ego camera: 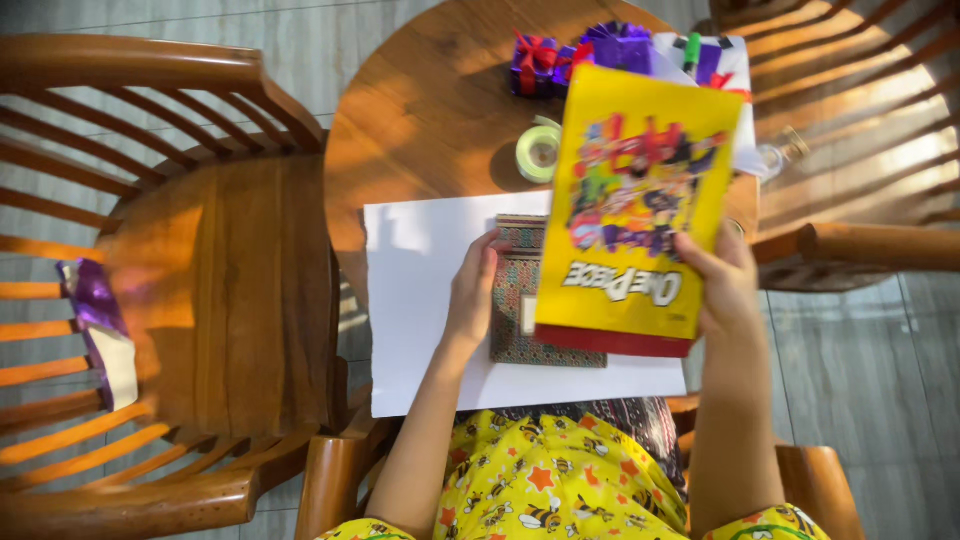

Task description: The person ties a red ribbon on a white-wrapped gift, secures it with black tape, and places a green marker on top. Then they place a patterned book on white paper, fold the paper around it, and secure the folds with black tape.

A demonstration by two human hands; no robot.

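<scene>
While my right hand (725,285) grips the right edge of a yellow book (630,200), lifting it tilted above the table (430,110), my left hand (472,295) rests flat, fingers loose, on a patterned book (520,320) underneath. That patterned book lies on a white sheet (420,300) spread over the near edge of the table. Beyond the sheet, toward the table's middle, sits a pale green tape roll (538,152). At the far edge stand small purple gifts (540,65) with red ribbons, beside a white paper with a green marker (691,50). A wooden chair (200,290) stands to the left of the table, purple wrap (95,305) on its side rail.
</scene>
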